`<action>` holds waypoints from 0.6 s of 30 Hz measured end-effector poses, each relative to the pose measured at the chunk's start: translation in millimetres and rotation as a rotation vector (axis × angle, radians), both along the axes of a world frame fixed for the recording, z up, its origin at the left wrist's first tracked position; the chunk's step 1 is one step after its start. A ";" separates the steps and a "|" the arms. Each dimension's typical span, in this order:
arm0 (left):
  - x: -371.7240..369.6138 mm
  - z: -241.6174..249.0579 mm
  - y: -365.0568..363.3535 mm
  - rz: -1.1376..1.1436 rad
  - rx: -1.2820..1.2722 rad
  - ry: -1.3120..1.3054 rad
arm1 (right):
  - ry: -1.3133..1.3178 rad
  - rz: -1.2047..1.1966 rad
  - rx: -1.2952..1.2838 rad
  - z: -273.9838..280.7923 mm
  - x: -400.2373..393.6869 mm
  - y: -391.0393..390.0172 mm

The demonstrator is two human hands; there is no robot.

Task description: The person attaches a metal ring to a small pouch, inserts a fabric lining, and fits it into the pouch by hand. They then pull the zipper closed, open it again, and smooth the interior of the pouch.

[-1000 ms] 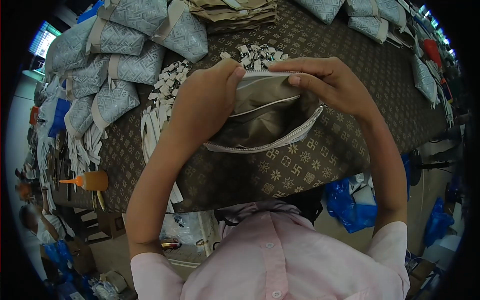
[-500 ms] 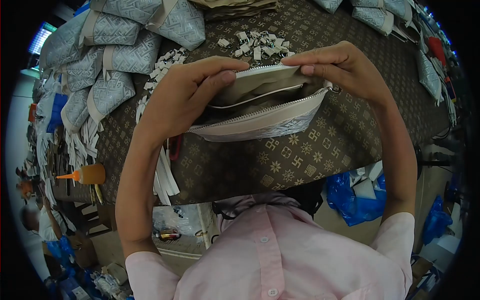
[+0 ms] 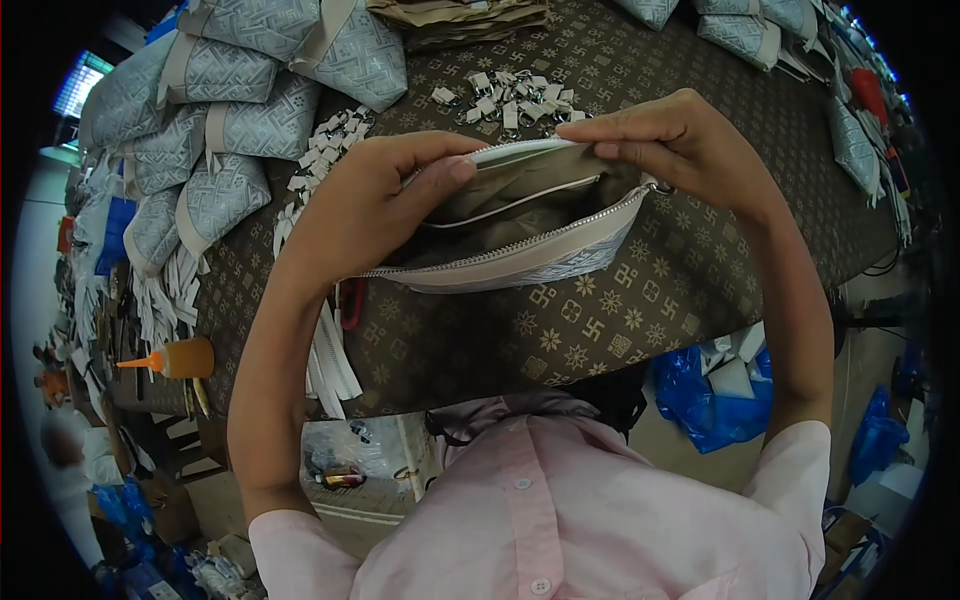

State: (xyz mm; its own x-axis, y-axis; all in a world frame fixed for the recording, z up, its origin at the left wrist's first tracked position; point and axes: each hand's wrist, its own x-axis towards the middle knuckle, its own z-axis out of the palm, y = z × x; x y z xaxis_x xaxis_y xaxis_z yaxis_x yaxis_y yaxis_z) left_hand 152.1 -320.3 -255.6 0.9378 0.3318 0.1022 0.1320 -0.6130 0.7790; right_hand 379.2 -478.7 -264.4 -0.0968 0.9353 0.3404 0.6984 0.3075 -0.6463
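Note:
Between my two hands is an unzipped pouch (image 3: 520, 275), with a silver-grey patterned outside, a pale trim band and an olive lining. Its mouth gapes toward me, and a slit pocket edged in white shows on the inner far wall. My left hand (image 3: 395, 195) pinches the far zipper edge near its left end, thumb inside and fingers behind. At the right part of that same edge, my right hand (image 3: 670, 145) grips between thumb and forefinger. A small metal ring sits at the pouch's right corner. The left corner is partly hidden by my left hand.
Finished-looking patterned pouches (image 3: 245, 115) are piled at the left of the patterned tablecloth (image 3: 600, 320). Small tabs with metal rings (image 3: 520, 100) lie beyond my hands. A glue bottle (image 3: 185, 358), zipper strips (image 3: 330, 365) and brown paper (image 3: 450, 22) are also on the table. Blue plastic bags (image 3: 700, 405) lie below.
The pouch has shifted slightly left and down in view, with both hands still on its far edge. My left hand has lowered a little.

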 end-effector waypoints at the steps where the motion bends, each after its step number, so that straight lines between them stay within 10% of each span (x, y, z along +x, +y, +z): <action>1: 1.2 1.1 1.6 0.002 -0.037 0.020 | 0.000 -0.002 0.004 0.6 -1.4 -0.2; 18: 36.2 17.2 -20.6 0.116 0.190 0.140 | 0.529 -0.314 -0.219 4.3 -28.7 -10.1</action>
State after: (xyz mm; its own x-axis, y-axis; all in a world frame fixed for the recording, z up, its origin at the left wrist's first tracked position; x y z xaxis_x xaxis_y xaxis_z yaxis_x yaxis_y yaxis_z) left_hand 188.3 -340.9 -238.4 0.9039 0.4253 0.0448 0.3084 -0.7209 0.6206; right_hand 350.4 -488.8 -260.1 0.3206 0.9450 0.0653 0.3040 -0.0374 -0.9519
